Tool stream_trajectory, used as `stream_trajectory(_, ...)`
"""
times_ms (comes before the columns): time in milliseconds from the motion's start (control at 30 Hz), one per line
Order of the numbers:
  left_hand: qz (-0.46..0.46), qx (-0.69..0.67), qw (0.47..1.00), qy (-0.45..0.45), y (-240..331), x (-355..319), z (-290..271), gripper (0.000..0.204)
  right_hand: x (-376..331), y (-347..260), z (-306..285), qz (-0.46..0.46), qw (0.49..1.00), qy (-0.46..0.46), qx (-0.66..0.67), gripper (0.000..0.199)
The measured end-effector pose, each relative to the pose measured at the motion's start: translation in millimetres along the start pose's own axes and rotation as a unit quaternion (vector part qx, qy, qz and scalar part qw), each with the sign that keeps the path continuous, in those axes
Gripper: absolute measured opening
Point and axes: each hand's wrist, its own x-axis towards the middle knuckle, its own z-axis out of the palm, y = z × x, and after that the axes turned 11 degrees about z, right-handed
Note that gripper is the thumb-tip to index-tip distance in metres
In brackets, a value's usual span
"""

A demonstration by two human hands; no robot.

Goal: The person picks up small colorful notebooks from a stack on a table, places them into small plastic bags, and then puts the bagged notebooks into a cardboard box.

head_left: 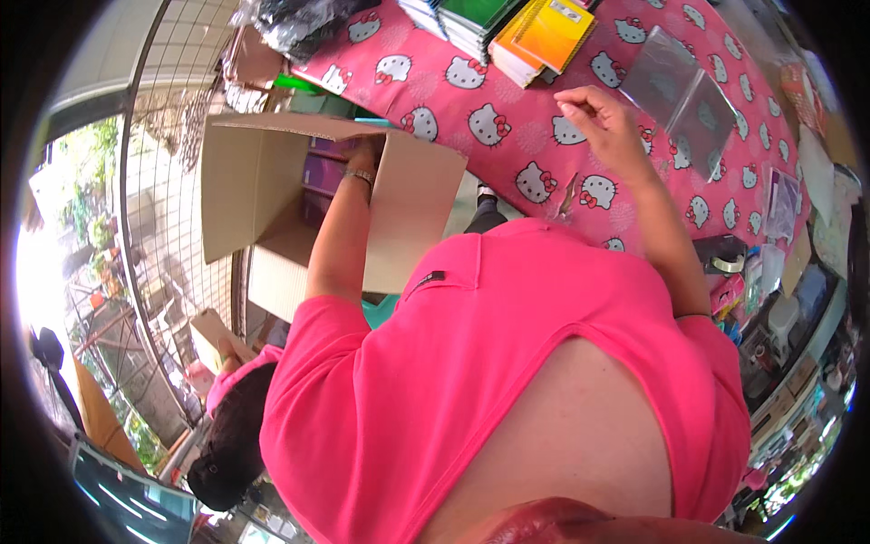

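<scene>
Left hand (367,150) inside cardboard box (245,181), right hand (603,118) above tablecloth (507,127)

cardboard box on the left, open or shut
Open. The cardboard box has its flaps spread outward, and the left hand reaches down inside it, where purple items show.

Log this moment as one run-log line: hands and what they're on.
left hand: reaching inside open cardboard box, grip hidden | right hand: raised above pink patterned tablecloth, fingers curled, apparently empty | nearby: stacked notebooks

Brown cardboard box (272,195) — pink cat-print tablecloth (507,118)
</scene>
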Motion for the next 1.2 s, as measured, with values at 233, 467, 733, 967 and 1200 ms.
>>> stream_trajectory(233, 0.032, 0.121, 0.992, 0.014, -3, 45, -2, 0.034, -3, 20, -25, 0.007, 0.996, 0.078, -0.045, 0.014)
stream_trajectory(467, 0.297, 0.681, 0.58, 0.333, 141, 13, -155, 0.031, 113, -1, -102, -0.012, 0.955, 0.278, -0.101, 0.025)
stream_trajectory(733, 0.835, 0.237, 0.492, 0.072, 325, -122, 161, 0.03, 302, 1, -88, 0.128, 0.869, 0.261, -0.399, 0.055)
stream_trajectory(967, 0.587, 0.549, 0.555, -0.213, 315, 32, 384, 0.045, 306, -21, -81, 0.215, 0.846, 0.209, -0.441, 0.067)
stream_trajectory(1200, 0.5, 0.651, 0.55, -0.156, 295, 86, 421, 0.058, 313, -36, -81, 0.202, 0.877, 0.155, -0.407, 0.044)
